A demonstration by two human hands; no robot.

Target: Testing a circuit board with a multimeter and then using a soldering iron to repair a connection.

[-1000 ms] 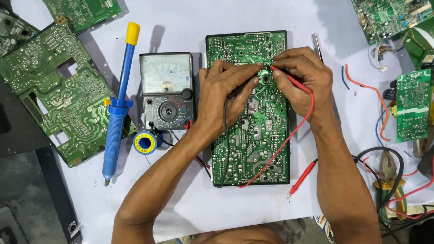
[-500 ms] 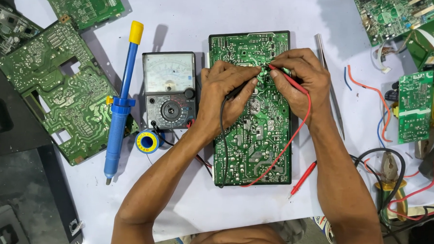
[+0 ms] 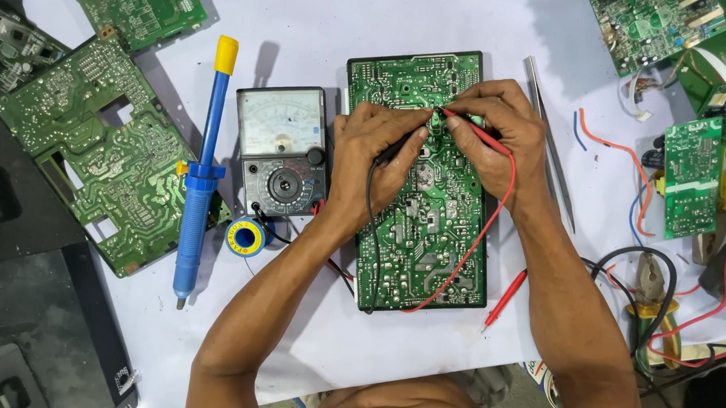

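A long green circuit board (image 3: 418,230) lies solder side up in the middle of the white table. My left hand (image 3: 373,152) pinches a black test probe (image 3: 397,149) with its tip on the upper part of the board. Close beside it, my right hand (image 3: 494,128) holds a red test probe (image 3: 472,129), tip pointing left onto the same spot. The red lead (image 3: 491,224) curves down across the board. An analog multimeter (image 3: 283,149) with a round dial sits just left of the board.
A blue desoldering pump (image 3: 201,182) with a yellow cap and a solder spool (image 3: 244,238) lie left of the meter. Other green boards (image 3: 91,154) fill the left and top right. Metal tweezers (image 3: 550,146), a loose red probe (image 3: 504,297), pliers (image 3: 649,294) and wires lie at right.
Both hands stay on the upper board with the probes. The view has shifted slightly; the probe tips hold nearly the same spot.
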